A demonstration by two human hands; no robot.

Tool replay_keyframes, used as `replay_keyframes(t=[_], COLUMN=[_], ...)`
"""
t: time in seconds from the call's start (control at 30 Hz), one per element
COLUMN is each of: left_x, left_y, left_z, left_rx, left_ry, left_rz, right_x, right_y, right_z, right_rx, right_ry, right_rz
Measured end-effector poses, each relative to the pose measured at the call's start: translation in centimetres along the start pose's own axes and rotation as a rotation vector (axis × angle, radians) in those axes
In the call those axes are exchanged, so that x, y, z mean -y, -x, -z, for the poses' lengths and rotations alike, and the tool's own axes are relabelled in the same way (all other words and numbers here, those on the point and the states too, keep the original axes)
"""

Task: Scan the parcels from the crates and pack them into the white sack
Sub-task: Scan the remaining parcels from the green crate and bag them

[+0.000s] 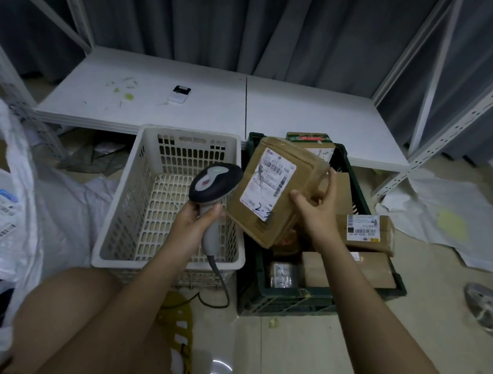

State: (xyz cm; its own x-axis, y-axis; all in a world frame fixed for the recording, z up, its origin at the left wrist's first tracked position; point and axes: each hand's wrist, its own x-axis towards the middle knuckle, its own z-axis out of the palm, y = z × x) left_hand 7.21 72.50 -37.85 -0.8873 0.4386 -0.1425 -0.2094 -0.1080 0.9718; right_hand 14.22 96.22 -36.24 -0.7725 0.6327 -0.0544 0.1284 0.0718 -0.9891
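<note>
My left hand [198, 215] has its fingers wrapped tight round the grey handle of the scanner [214, 184]. The scanner's dark head sits just beside the brown parcel [280, 189]. My right hand [318, 208] holds that parcel up by its right side, fingers curled round the edge, thumb on the front. The white label [269, 182] faces me. The parcel is tilted, up above the dark green crate [289, 301], which has more parcels inside. The white crate [169, 257] stands on the floor to its left. The white sack [2, 167] is at my far left.
</note>
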Motion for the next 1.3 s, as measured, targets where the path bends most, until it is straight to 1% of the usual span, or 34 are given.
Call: replay_keyframes(t=[0.13, 0.3, 0.47, 0.7, 0.87, 1.2, 1.3], left_x=[-0.8, -2.0, -3.4, -2.9, -2.5, -2.6, -2.4], left_y=[0.1, -0.1, -0.1, 0.7, 0.9, 0.9, 0.9], left_z=[-0.5, -1.2, -2.3, -2.3, -2.5, -2.4, -2.4], left_rx=[0.015, 0.012, -0.011, 0.09, 0.087, 0.101, 0.083], left_ry=[-0.051, -0.12, -0.233, -0.355, -0.35, -0.361, -0.333], left_rz=[-0.039, -0.03, -0.103, -0.106, -0.084, -0.093, -0.091], right_x=[-1.6, -0.9, -0.5, -0.3, -0.4, -0.6, -0.5], right_y=[0.8, 0.9, 0.8, 0.5, 0.6, 0.4, 0.4], right_z=[0.2, 0.8, 0.9, 0.6, 0.5, 0.4, 0.3], right_rx=[0.019, 0.071, 0.08, 0.062, 0.063, 0.068, 0.063], right_ry=[-0.014, -0.009, -0.013, 0.013, 0.041, 0.019, 0.016], right_rz=[-0.041, -0.075, -0.096, -0.086, -0.055, -0.097, -0.112])
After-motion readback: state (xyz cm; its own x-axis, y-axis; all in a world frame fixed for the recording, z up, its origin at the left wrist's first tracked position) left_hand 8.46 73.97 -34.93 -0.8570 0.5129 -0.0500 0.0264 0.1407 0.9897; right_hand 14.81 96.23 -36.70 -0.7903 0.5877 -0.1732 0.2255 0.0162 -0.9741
